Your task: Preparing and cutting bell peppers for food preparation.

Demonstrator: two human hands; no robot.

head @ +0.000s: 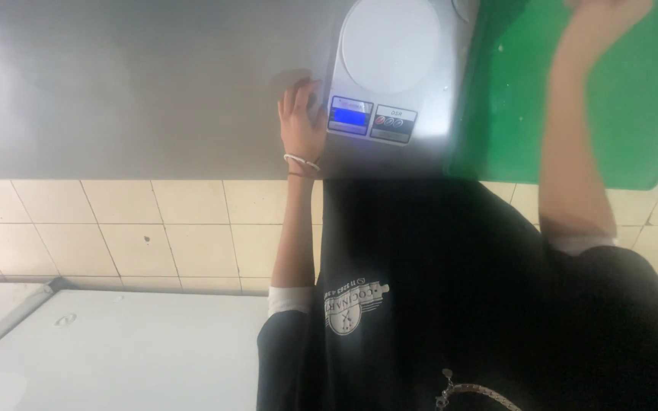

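Black apron [436, 289] right under my chin, a thin chain [474, 392] swinging at its near edge, and past it the pale floor tiles [154, 228] with a white cabinet top [116, 342] off to the near left. Up on the steel tabletop [138, 84], my left hand [302, 118] lies flat and empty, fingers loosely spread, fingertips touching the near left corner of the kitchen scale [390, 68], a cord bracelet [301, 162] at the wrist. That scale sits at the far middle, its round white platter bare, its blue display [349, 116] lit, buttons [394, 123] just to the right of it. My right hand [603, 14] is far off on the green cutting board [618, 99], well apart from the other, mostly cut off by the frame's far edge, so I cannot tell whether it grips anything.

Risk now, as I judge it: steel is slick, and a nudge from my left fingers could skate the scale rightward into the board beside it. Leaning weight on its corner could upset the reading, and a stray finger could drift onto the buttons.
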